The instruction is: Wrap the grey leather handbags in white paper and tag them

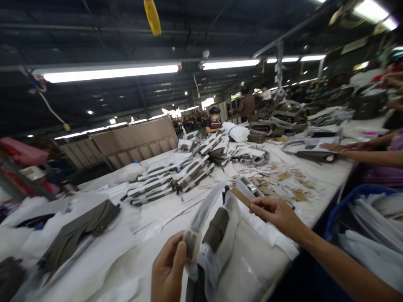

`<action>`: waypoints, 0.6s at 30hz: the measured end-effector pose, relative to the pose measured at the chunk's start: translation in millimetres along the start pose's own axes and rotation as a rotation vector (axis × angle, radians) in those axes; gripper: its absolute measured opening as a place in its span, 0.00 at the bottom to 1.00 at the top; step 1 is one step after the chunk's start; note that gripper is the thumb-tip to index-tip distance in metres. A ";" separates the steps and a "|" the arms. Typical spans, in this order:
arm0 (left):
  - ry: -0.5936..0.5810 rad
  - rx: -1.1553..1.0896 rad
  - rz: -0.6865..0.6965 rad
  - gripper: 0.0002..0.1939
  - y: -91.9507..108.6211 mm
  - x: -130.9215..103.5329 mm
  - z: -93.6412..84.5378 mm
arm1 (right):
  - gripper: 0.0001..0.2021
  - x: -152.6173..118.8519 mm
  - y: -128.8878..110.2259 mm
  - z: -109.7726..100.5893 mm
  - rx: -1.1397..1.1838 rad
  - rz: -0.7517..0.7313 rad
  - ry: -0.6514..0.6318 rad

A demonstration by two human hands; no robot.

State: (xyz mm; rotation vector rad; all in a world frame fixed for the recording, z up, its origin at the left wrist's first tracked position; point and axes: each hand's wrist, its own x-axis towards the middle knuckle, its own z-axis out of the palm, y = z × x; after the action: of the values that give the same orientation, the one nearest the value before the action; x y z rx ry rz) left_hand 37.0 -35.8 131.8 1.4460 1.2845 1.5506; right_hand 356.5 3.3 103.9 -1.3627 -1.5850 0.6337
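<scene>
Wrapped article (pixel 252 256), with strap (pixel 204 211) and card strip (pixel 242 198)

Your left hand (pixel 170 266): thumb and fingers closed on the plastic-covered strap at its gold-toned buckle (pixel 191 244). Your right hand (pixel 278 214): thumb and forefinger pinching the brown card strip, which points from the fingertips toward the strap's upper end. Between and below both sets of fingers: the pale wrapped article, probably a bag, though blur softens it. Just right of your left fingertips: a dark olive rolled piece (pixel 216 228). Beyond your right fingers: paper scraps (pixel 296 184). Beyond both hands: piled dark-and-white bundles (pixel 170 176). Well left of your left fingers: a dark olive panel (pixel 78 226). Right of your right fingers: a blue bin (pixel 333 213) holding pale sheeting. Farther beyond them: a co-worker's hand (pixel 333 147).
</scene>
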 end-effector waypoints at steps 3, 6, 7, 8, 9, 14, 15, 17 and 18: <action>-0.089 -0.016 0.005 0.22 4.6 0.2 -1.4 | 0.16 -22.1 -33.1 28.0 0.089 -0.009 -0.213; -0.096 -0.064 -0.001 0.19 11.7 -3.2 2.0 | 0.13 -31.1 -47.5 48.5 0.085 -0.042 -0.326; -0.095 -0.080 -0.005 0.19 13.6 -4.3 3.4 | 0.13 -30.7 -51.1 54.1 0.088 -0.048 -0.334; -0.092 -0.093 -0.007 0.19 14.9 -5.2 4.5 | 0.13 -28.7 -55.0 59.1 0.100 -0.047 -0.332; -0.093 -0.102 -0.006 0.19 15.6 -5.5 5.3 | 0.13 -25.7 -59.7 63.6 0.122 -0.040 -0.322; -0.157 -0.096 0.018 0.19 13.9 0.3 5.3 | 0.20 -5.8 -90.5 77.7 0.341 0.031 -0.361; -0.175 -0.096 0.009 0.19 14.0 2.2 5.4 | 0.22 -3.1 -96.0 79.0 0.393 0.051 -0.385; -0.199 -0.101 -0.017 0.18 15.6 5.6 6.4 | 0.24 0.5 -104.5 80.1 0.482 0.070 -0.429; -0.206 -0.109 -0.031 0.18 17.1 6.9 7.3 | 0.24 1.5 -107.5 79.9 0.517 0.067 -0.443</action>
State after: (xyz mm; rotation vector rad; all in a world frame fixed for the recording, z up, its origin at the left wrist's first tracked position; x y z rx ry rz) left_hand 45.5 -33.1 149.6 1.4665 1.0806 1.3893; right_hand 235.2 -8.3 159.5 -0.9248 -1.5580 1.3528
